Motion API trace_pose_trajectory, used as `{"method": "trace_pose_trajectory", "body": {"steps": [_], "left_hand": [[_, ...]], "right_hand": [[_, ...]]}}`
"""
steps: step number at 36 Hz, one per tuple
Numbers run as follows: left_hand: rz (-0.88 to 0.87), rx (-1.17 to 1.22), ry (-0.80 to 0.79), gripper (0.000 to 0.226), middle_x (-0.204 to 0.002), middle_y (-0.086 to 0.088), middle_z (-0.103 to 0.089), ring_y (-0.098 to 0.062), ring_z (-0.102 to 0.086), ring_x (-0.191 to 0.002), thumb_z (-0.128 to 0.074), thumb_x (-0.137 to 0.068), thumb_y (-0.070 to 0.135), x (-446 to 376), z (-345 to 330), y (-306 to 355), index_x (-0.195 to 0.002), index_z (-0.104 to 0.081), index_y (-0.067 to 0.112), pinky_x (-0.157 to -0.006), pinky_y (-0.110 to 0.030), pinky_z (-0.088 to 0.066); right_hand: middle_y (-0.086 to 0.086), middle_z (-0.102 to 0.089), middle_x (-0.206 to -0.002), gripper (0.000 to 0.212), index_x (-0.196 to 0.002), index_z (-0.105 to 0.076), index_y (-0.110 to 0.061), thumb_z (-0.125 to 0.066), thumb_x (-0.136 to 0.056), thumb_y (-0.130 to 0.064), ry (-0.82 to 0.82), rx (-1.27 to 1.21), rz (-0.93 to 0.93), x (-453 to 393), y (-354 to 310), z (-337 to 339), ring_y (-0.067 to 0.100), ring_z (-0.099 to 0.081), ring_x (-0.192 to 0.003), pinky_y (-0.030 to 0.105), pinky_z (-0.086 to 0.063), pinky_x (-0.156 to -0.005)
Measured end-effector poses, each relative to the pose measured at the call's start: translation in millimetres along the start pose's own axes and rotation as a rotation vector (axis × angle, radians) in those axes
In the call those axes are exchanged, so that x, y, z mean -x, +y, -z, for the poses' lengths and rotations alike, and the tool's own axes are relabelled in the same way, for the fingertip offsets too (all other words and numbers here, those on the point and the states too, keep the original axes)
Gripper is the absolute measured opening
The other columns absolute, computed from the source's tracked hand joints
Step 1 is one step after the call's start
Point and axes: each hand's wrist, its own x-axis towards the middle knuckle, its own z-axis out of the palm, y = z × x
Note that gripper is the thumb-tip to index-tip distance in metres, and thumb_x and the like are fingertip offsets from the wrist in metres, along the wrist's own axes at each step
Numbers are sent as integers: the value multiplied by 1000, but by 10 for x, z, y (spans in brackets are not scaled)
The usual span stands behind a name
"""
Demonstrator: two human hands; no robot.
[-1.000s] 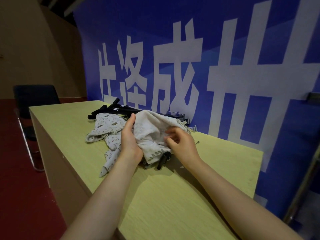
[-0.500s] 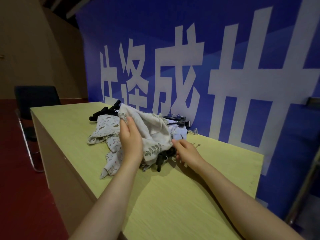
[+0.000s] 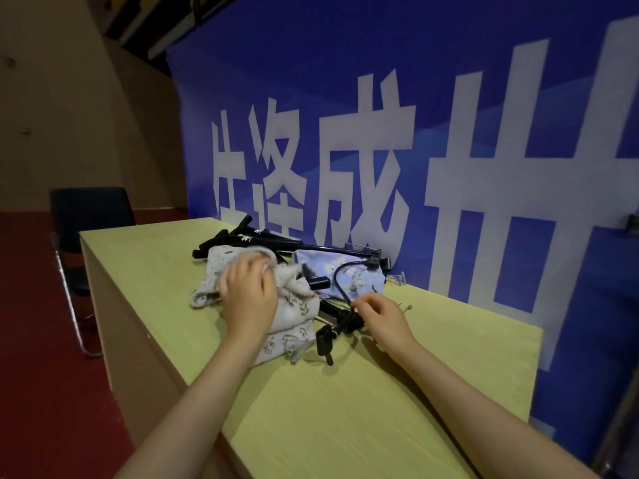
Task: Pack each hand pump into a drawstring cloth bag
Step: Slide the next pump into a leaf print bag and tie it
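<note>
My left hand (image 3: 249,294) grips a beige leaf-printed cloth bag (image 3: 294,311) and holds it over a pile of pale printed bags (image 3: 221,267) on the yellow-green table (image 3: 345,402). My right hand (image 3: 382,318) pinches the black hand pump (image 3: 340,324) lying just right of the pile, near its thin curved hose (image 3: 340,274). A light blue flowered bag (image 3: 349,274) lies flat behind the pump. More black pumps (image 3: 262,240) lie at the back along the banner.
A blue banner (image 3: 380,150) with large white characters stands right behind the table. Small metal pins (image 3: 396,280) lie near the banner. A dark chair (image 3: 90,216) stands at the table's far left end on the red floor. The table's left edge drops off beside my left arm.
My left hand has pulled the beige bag to the left and down, uncovering the blue bag and the pump's hose. My right hand has shifted right and closed on the pump.
</note>
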Motion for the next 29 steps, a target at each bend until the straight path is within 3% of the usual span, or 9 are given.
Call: {"method": "trace_pose_trajectory", "body": {"steps": [3,5,9,13,16,20,25,27,29], "left_hand": [[86,-17,-271,32,-109,7,-63,-13,-52,-98,-35,-102,26,21,-122,-147,-109,-65,21,-104,-39,-32],[200,27,-350,32,-98,5,-63,-16,-55,-90,-34,-102,27,34,-193,-239,-97,-64,21,-87,-36,-42],[307,117,-317,38,-62,3,-48,-22,-50,-66,-37,-101,29,18,-229,-300,-64,-46,21,-56,-31,-30],[346,181,-300,42,-56,-1,-40,-18,-39,-54,-39,-99,34,1,-217,-331,-62,-42,14,-53,-30,-25],[363,246,-261,46,-53,1,-36,-17,-35,-51,-39,-100,39,-11,-209,-333,-60,-39,16,-53,-31,-24],[350,254,-201,46,-56,3,-42,-15,-41,-53,-38,-101,41,-27,-199,-294,-60,-39,20,-51,-32,-25],[318,252,-169,45,-55,5,-39,-14,-39,-53,-36,-101,39,5,-265,-343,-59,-35,24,-51,-31,-23],[318,273,-159,44,-56,5,-39,-14,-39,-54,-36,-102,37,0,-286,-341,-59,-35,25,-52,-32,-23],[317,294,-135,43,-57,7,-40,-13,-41,-56,-35,-103,34,1,-295,-339,-61,-36,27,-53,-32,-24]], "right_hand": [[11,-67,-89,25,-85,-68,-14,-47,-98,-21,94,-36,-28,-201,-52,13,32,-62,-85,41,-52,-75],[11,-67,-85,27,-82,-67,-17,-45,-98,-19,118,-16,-39,-380,-84,36,32,-58,-78,36,-46,-68],[13,-68,-87,27,-90,-66,-5,-45,-97,-21,104,134,11,-825,-155,19,31,-62,-84,40,-50,-72],[8,-63,-82,26,-93,-65,-5,-45,-97,-21,25,302,101,-1243,-222,-87,22,-54,-72,34,-40,-65],[15,-55,-71,30,-80,-57,-3,-42,-98,-21,-10,453,94,-1593,-120,-130,26,-46,-65,34,-33,-59],[14,-56,-77,33,-73,-52,-7,-36,-99,-21,-65,648,54,-1979,45,-135,31,-50,-74,37,-38,-64],[19,-58,-113,30,-91,-54,-10,-31,-102,-27,-106,871,-6,-2287,176,-142,34,-48,-96,43,-40,-81],[18,-50,-132,34,-118,-53,-9,-32,-103,-31,-82,921,4,-2358,211,-138,36,-43,-118,48,-37,-91],[16,-41,-143,46,-140,-40,-10,-35,-103,-36,-74,919,-30,-2405,243,-134,36,-34,-132,50,-32,-103]]}}
